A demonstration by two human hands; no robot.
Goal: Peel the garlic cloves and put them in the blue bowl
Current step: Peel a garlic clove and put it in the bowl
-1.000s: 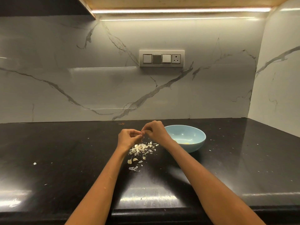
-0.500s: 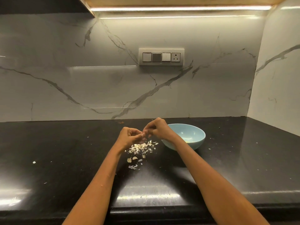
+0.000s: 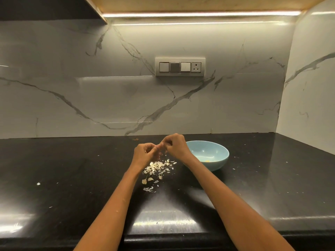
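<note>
1. The left hand (image 3: 145, 153) and right hand (image 3: 175, 146) met fingertip to fingertip above the black table (image 3: 72, 178), both with fingers curled, pinching a garlic clove (image 3: 161, 145) between them; the clove was too small to make out clearly.
2. Just below the hands lay a scatter of garlic peels (image 3: 158, 167), with two unpeeled-looking cloves (image 3: 147, 180) nearer the person.
3. The blue bowl (image 3: 220, 160) stood just beside the right wrist, on its outer side, with a small yellowish bit inside.
</note>
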